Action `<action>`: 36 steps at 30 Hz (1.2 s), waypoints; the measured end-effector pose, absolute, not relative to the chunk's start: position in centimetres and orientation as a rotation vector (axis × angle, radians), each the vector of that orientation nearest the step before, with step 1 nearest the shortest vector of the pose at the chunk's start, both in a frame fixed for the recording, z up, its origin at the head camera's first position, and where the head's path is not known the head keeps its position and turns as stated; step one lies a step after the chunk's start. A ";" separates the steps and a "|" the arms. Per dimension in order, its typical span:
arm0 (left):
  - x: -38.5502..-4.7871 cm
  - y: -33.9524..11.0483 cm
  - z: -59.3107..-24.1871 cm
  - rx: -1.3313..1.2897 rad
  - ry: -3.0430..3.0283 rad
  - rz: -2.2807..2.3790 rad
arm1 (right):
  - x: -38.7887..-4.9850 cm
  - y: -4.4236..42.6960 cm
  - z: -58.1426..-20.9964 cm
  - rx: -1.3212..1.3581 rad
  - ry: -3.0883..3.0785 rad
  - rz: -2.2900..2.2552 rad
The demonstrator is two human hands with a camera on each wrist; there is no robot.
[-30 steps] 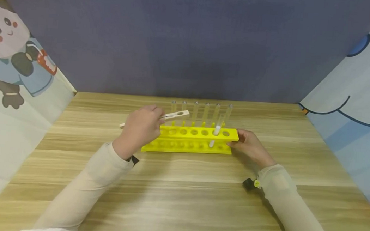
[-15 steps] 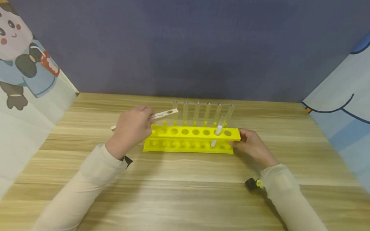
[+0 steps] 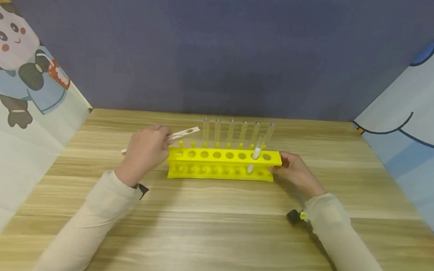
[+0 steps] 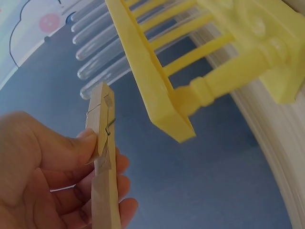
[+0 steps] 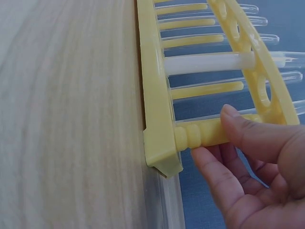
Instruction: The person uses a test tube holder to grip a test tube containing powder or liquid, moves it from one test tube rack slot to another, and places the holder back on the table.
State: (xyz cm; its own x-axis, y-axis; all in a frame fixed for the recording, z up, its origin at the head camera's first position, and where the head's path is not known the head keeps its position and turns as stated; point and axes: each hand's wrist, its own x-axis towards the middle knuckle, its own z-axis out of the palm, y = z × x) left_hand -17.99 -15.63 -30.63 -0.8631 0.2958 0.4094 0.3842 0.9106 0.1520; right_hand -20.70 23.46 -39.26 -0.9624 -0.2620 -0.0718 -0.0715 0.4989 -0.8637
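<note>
A yellow test tube rack stands on the wooden table. One test tube with white contents sits upright in a hole near its right end. Several clear test tubes stand upside down on the pegs behind. My left hand grips a wooden test tube clamp at the rack's left end, the thumb pressing near its spring. Nothing shows between the clamp's jaws. With thumb and fingers, my right hand holds the rack's right end post.
A dark blue-grey panel rises behind the table. Cartoon-printed cloths hang at the left and right. A dark wrist device hangs by the right cuff.
My left hand has moved left with the clamp, away from the upside-down tubes toward the rack's left end. My right hand keeps its hold on the rack. The white-filled tube stays in its hole.
</note>
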 end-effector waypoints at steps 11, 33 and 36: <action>-18.2 -17.6 -31.2 -0.433 -2.691 -0.378 | -20.6 23.5 -39.1 -0.288 2.536 -1.461; -19.9 -19.1 -32.8 -0.328 -2.818 -0.421 | -20.9 23.4 -39.2 -0.286 2.541 -1.452; -20.1 -19.2 -33.0 -0.314 -2.850 -0.423 | -20.9 23.3 -39.3 -0.282 2.547 -1.450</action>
